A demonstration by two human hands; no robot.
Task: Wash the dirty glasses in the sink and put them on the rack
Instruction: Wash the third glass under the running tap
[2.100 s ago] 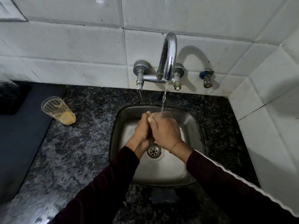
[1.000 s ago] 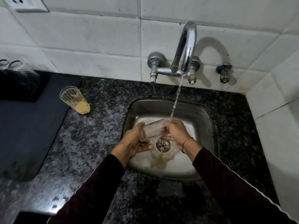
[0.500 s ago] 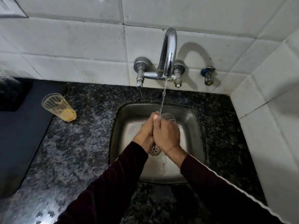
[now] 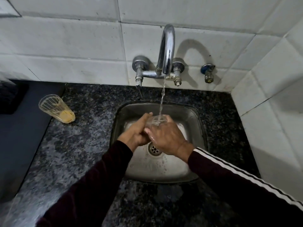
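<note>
Head view: the fingers (image 4: 148, 115) of the left hand (image 4: 136, 131) curl round a clear glass (image 4: 156, 120), gripping its left side, and the right hand (image 4: 167, 137) wraps it from the right, its back toward the camera. The glass is held mouth up over the sink (image 4: 195, 118), above the drain (image 4: 154, 149), and a thin stream of water (image 4: 162, 99) from the tap (image 4: 167, 49) falls into it. Both sleeves are dark; the right one carries white stripes. A second glass (image 4: 56, 108) with yellow residue at its bottom stands on the speckled bench (image 4: 85, 145), well to the left of the sink, just beside a dark mat (image 4: 19, 131). White tiles (image 4: 65, 43) back the bench.
</note>
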